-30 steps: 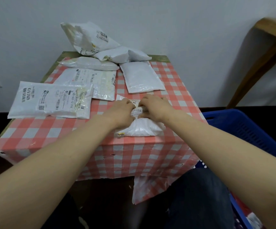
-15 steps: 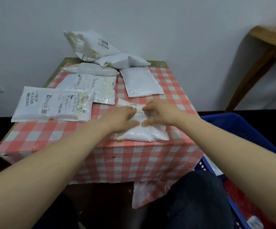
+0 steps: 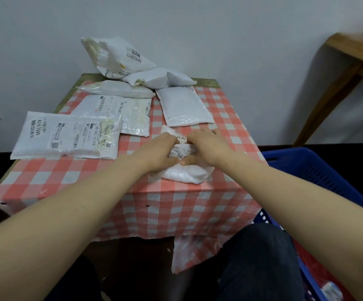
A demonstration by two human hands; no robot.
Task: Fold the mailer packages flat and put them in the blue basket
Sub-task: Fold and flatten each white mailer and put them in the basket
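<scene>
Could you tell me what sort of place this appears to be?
Probably a plain room at home, used for sorting post: a small table under a red-and-white checked plastic cloth, white plastic mailer packages against a bare white wall, and a blue plastic basket beside it.

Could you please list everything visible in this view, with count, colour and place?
mailer being folded: one, white, near table edge, under both hands
other mailer packages: six, white, spread over the table's left and far parts, two leaning at the wall
tablecloth: one, red and white check, over the table
blue basket: one, blue, right of the table
wooden furniture: one, brown, far right by the wall
wall: white, behind the table
hands: left hand and right hand, both gripping the mailer being folded
</scene>
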